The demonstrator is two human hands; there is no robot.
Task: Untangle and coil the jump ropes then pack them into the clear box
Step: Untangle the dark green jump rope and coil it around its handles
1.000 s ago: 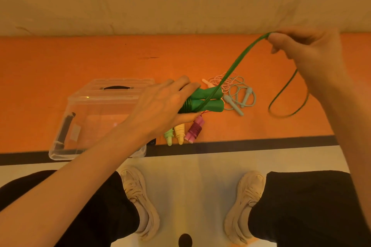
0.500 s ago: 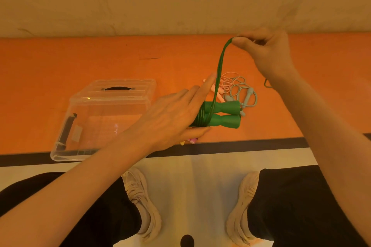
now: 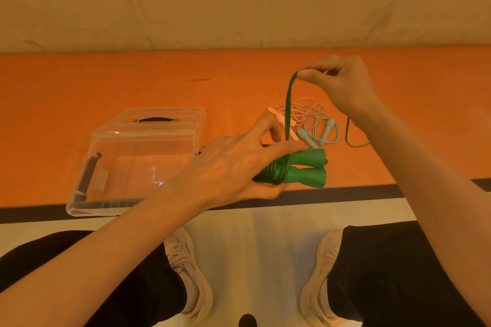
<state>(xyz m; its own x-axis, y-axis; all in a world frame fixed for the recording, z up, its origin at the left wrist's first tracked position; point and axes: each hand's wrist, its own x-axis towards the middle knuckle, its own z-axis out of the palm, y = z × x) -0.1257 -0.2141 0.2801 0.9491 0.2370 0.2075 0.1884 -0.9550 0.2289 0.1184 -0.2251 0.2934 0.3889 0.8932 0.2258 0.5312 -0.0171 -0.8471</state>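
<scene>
the left hand [image 3: 233, 167] is gripping the two green handles [image 3: 305, 171] side by side, fingers curled round the near ends, with several turns of the green cord [image 3: 288, 103] already sitting wrapped around them just past the fingers. the index finger is sticking up a bit beside the cord. the right hand [image 3: 342, 85] is pinching that cord between thumb and fingertips up above the handles, so it's running taut almost straight down into the wraps. the loose tail of the cord is showing in a curve on the orange mat [image 3: 79, 93] just right of the right wrist.

behind the handles a pink jump rope [image 3: 297, 111] and a pale blue jump rope [image 3: 317, 127] are lying in one tangled pile on the mat. the clear box [image 3: 138, 162] is sitting to the left of the left hand, at the mat's near edge, with a dark handle on its lid. black trousers and pale sneakers [image 3: 191, 273] are showing at the bottom.
</scene>
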